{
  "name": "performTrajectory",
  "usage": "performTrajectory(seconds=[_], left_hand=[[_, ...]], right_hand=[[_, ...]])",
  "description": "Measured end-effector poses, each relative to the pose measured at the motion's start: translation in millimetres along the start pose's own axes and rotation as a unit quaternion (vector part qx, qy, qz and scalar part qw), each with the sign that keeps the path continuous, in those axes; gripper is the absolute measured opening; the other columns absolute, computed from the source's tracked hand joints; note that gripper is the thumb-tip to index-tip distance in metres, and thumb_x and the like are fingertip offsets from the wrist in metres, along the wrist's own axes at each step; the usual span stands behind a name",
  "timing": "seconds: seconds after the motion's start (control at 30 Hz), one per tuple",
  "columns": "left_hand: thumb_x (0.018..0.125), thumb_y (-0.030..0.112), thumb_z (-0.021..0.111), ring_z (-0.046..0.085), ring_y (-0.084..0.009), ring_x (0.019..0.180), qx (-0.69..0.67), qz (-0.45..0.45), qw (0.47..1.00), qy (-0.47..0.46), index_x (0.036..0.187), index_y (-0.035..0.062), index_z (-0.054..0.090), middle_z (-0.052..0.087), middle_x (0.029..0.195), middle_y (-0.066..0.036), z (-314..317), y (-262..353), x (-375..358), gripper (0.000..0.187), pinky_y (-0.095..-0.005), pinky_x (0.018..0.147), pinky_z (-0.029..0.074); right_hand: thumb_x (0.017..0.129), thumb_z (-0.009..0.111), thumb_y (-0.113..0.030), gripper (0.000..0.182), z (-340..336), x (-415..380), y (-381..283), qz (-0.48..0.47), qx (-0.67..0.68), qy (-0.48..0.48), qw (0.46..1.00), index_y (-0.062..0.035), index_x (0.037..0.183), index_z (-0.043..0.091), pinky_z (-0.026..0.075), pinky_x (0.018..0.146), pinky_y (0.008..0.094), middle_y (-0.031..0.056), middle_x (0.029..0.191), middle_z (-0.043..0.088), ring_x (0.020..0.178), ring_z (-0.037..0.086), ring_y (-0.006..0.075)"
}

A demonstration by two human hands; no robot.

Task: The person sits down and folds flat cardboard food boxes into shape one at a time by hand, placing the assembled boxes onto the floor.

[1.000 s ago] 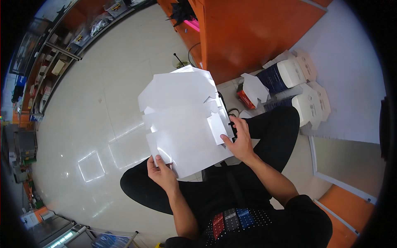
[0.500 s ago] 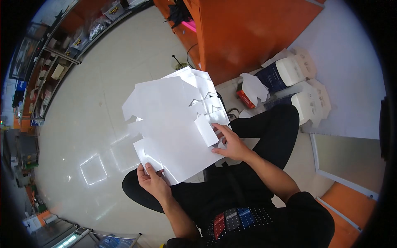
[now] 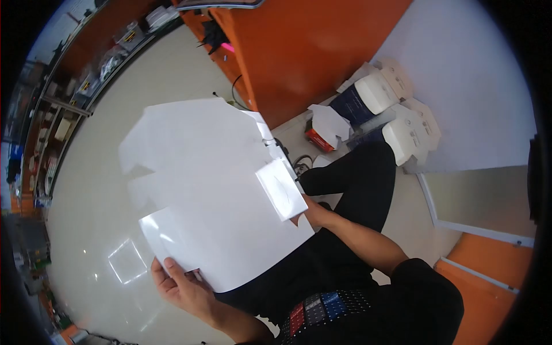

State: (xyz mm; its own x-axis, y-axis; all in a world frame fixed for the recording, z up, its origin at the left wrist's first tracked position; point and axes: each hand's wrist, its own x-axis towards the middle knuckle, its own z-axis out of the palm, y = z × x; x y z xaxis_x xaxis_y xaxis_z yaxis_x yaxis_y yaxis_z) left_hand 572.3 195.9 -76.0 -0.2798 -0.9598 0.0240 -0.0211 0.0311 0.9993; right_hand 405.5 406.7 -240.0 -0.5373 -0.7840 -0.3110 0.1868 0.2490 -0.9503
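A large white die-cut card sheet [image 3: 201, 184] lies tilted above my lap, with notched flaps along its left side. My left hand [image 3: 183, 289] grips its lower left corner, thumb on top. At the right edge a small white flap [image 3: 282, 190] stands folded over. My right hand [image 3: 305, 214] is mostly behind this flap and the sheet's edge, so its fingers are hidden. More white card [image 3: 256, 118] shows beneath the sheet at the upper right.
Folded boxes with white flaps [image 3: 374, 95] and a red box [image 3: 318, 137] stand on the floor at right, beside an orange cabinet [image 3: 305, 52]. A shelf [image 3: 69, 106] with goods runs along the left. A framed panel [image 3: 480, 201] is at far right.
The sheet has moved left and toward me and covers more of the card beneath. My right hand has gone from on top of the flap to behind it. The view has shifted.
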Motion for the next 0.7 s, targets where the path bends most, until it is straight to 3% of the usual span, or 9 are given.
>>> performTrajectory(seconds=[0.1,0.13,0.23,0.3,0.4,0.43,0.53,0.63,0.7], left_hand=[[0.104,0.019,0.057,0.066,-0.0136,0.081,0.052,0.005,0.999,-0.003,0.117,-0.0060,0.057,0.067,0.102,-0.014,5.0,-1.6,2.0,0.028,-0.0224,0.059,0.050],[0.104,0.019,0.056,0.065,-0.0134,0.079,0.079,0.016,0.997,0.013,0.118,-0.0060,0.057,0.067,0.100,-0.013,10.0,-7.7,2.6,0.028,-0.0221,0.059,0.049],[0.104,0.017,0.056,0.062,-0.0107,0.072,0.150,0.048,0.987,0.035,0.118,-0.0063,0.058,0.067,0.091,-0.009,20.5,-54.7,-0.5,0.028,-0.0230,0.057,0.050],[0.101,0.011,0.057,0.066,-0.0166,0.074,0.306,0.018,0.952,0.015,0.118,-0.0072,0.060,0.069,0.092,-0.015,19.5,-87.1,-5.9,0.025,-0.0278,0.059,0.054],[0.096,0.001,0.057,0.070,-0.0377,0.089,0.420,0.156,0.893,-0.045,0.119,-0.0078,0.060,0.069,0.104,-0.026,20.3,-135.4,-14.8,0.025,-0.0404,0.072,0.057],[0.094,-0.002,0.056,0.069,-0.0444,0.096,0.435,0.208,0.873,-0.070,0.120,-0.0080,0.058,0.068,0.108,-0.029,20.2,-145.3,-17.8,0.027,-0.0444,0.078,0.057],[0.091,-0.002,0.056,0.058,-0.0472,0.120,0.453,0.127,0.859,-0.202,0.127,-0.0083,0.052,0.057,0.132,-0.031,21.3,-165.3,-22.1,0.036,-0.0491,0.101,0.048],[0.092,0.002,0.057,0.046,-0.0524,0.132,0.453,0.153,0.836,-0.269,0.129,-0.0107,0.049,0.047,0.140,-0.037,30.9,-181.4,-29.1,0.040,-0.0511,0.110,0.040],[0.092,0.009,0.062,0.034,-0.0587,0.137,0.518,0.188,0.774,-0.312,0.132,-0.0129,0.046,0.039,0.142,-0.044,32.0,-189.2,-34.3,0.048,-0.0552,0.115,0.033]], right_hand=[[0.078,0.076,-0.007,0.049,2.8,11.7,19.5,-0.212,-0.114,0.168,0.956,-0.0023,0.125,0.061,0.052,0.084,0.0347,0.0139,0.109,0.065,0.096,0.065,0.0217],[0.086,0.072,-0.013,0.045,3.6,5.3,13.8,-0.139,-0.029,0.185,0.973,-0.0022,0.129,0.059,0.051,0.087,0.0350,0.0152,0.115,0.063,0.100,0.065,0.0240],[0.093,0.066,-0.019,0.050,-14.0,8.3,14.2,-0.176,-0.021,0.208,0.962,0.0053,0.134,0.053,0.050,0.091,0.0312,0.0132,0.116,0.057,0.107,0.060,0.0209],[0.097,0.059,-0.017,0.046,-11.6,7.7,-0.8,-0.240,-0.034,0.194,0.951,0.0056,0.136,0.052,0.049,0.094,0.0342,0.0187,0.123,0.058,0.110,0.061,0.0273],[0.094,0.062,-0.011,0.046,5.4,9.4,-22.9,-0.237,-0.163,0.196,0.938,0.0035,0.137,0.052,0.049,0.098,0.0396,0.0220,0.131,0.057,0.114,0.060,0.0385],[0.093,0.065,-0.012,0.049,10.3,11.7,-20.5,-0.253,-0.221,0.181,0.925,0.0024,0.137,0.053,0.048,0.099,0.0408,0.0218,0.133,0.056,0.118,0.058,0.0384],[0.090,0.067,-0.016,0.048,24.5,18.8,-13.7,-0.245,-0.366,0.126,0.889,0.0018,0.133,0.056,0.043,0.104,0.0446,0.0179,0.135,0.056,0.126,0.054,0.0333],[0.089,0.068,-0.018,0.045,31.7,26.2,13.9,-0.214,-0.466,0.075,0.855,0.0013,0.128,0.059,0.039,0.109,0.0474,0.0151,0.136,0.057,0.131,0.050,0.0314],[0.087,0.069,-0.019,0.043,33.0,29.2,30.5,-0.231,-0.495,0.087,0.833,0.0007,0.124,0.061,0.037,0.111,0.0488,0.0136,0.136,0.057,0.133,0.048,0.0310]])
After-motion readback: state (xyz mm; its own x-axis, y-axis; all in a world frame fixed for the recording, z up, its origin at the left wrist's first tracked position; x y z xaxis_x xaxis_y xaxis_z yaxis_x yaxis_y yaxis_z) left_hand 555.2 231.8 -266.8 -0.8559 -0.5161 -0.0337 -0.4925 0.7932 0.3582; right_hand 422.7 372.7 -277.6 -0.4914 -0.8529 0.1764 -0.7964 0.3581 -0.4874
